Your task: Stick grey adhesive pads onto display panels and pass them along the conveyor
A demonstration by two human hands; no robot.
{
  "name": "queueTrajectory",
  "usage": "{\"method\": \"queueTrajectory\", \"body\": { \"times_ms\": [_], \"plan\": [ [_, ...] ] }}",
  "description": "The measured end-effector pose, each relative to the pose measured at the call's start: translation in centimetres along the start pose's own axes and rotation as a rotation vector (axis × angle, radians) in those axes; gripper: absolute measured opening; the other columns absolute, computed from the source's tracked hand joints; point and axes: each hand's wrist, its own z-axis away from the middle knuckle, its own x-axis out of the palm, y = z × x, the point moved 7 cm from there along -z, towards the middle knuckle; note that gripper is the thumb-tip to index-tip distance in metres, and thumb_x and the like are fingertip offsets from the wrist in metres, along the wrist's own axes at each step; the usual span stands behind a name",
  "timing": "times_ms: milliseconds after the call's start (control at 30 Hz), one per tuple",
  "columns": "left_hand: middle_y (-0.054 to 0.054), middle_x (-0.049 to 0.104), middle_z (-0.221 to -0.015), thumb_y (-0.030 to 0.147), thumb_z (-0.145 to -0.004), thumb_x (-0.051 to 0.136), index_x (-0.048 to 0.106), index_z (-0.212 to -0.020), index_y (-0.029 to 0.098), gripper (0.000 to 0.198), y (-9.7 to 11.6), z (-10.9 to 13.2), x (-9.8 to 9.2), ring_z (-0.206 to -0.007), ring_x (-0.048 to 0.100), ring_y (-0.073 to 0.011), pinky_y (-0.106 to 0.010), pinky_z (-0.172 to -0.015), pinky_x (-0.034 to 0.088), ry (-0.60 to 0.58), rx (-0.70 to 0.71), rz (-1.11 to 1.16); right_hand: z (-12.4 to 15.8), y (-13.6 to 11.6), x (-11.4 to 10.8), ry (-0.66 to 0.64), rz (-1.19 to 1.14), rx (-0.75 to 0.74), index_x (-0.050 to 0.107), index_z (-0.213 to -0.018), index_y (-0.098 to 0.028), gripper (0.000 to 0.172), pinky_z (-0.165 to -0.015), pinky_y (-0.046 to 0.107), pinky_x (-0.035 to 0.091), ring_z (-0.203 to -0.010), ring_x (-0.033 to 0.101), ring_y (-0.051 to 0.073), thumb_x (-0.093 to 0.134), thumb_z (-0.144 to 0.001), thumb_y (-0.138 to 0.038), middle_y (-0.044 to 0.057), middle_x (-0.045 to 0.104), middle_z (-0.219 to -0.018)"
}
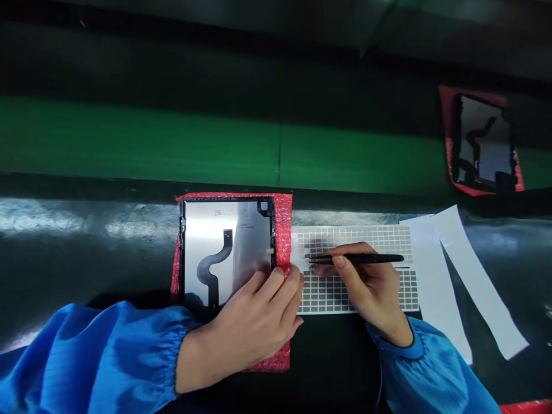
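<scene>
A flat silver panel [252, 247] with a black frame and a dark curved ribbon cable [211, 267] lies on red bubble wrap [283, 224]. My left hand [254, 319] rests over the panel's lower right edge, its fingers bent together at the wrap; whether they pinch anything is hidden. My right hand [371, 284] holds black tweezers [379, 258] between thumb and fingers, their tips pointing left. Beneath the tweezers are sheets of small grey rectangular stickers [388, 237], just right of the wrap.
White paper strips [483, 287] lie right of the sticker sheets. Farther off at the upper right, another framed panel [489, 141] sits on red wrap. A green band [150, 144] runs across behind the dark work surface [86, 253]. More red material shows at the bottom right corner.
</scene>
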Motion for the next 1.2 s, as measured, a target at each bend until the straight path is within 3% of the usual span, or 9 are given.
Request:
{"method": "queueTrajectory", "body": {
  "times_ms": [167, 733, 1200],
  "plan": [
    [-0.022, 0.056, -0.151, 0.041, -0.107, 0.044, 0.060, -0.140, 0.002, 0.054, 0.3, 0.0, 1.2, -0.126, 0.055, -0.0339, -0.046, -0.099, 0.048, -0.022, -0.009, -0.039, -1.0, 0.4, 0.9, -0.035, -0.021, 0.015, 0.068, -0.103, -0.019, 0.013, -0.062, 0.030, 0.068, -0.068, 0.080, 0.019, 0.067, -0.101, -0.032, 0.005, 0.078, -0.082],
    [-0.018, 0.058, -0.150, 0.040, -0.107, 0.045, 0.062, -0.140, 0.007, 0.050, 0.2, 0.2, 1.3, -0.123, 0.054, -0.0298, -0.044, -0.097, 0.046, -0.004, -0.024, -0.050, -1.3, 0.7, 0.9, -0.074, 0.001, 0.038, 0.067, -0.103, -0.020, 0.009, -0.061, 0.028, 0.066, -0.068, 0.080, 0.019, 0.067, -0.102, -0.028, 0.003, 0.078, -0.075],
    [-0.021, 0.055, -0.153, 0.038, -0.109, 0.039, 0.057, -0.146, 0.003, 0.054, 0.3, 0.3, 1.4, -0.124, 0.054, -0.0305, -0.044, -0.096, 0.044, -0.033, -0.007, -0.081, -1.7, 1.0, 0.9, -0.057, -0.195, 0.080, 0.070, -0.097, -0.021, 0.013, -0.064, 0.029, 0.069, -0.066, 0.080, 0.018, 0.066, -0.103, -0.032, 0.002, 0.080, -0.077]
  ]
}}
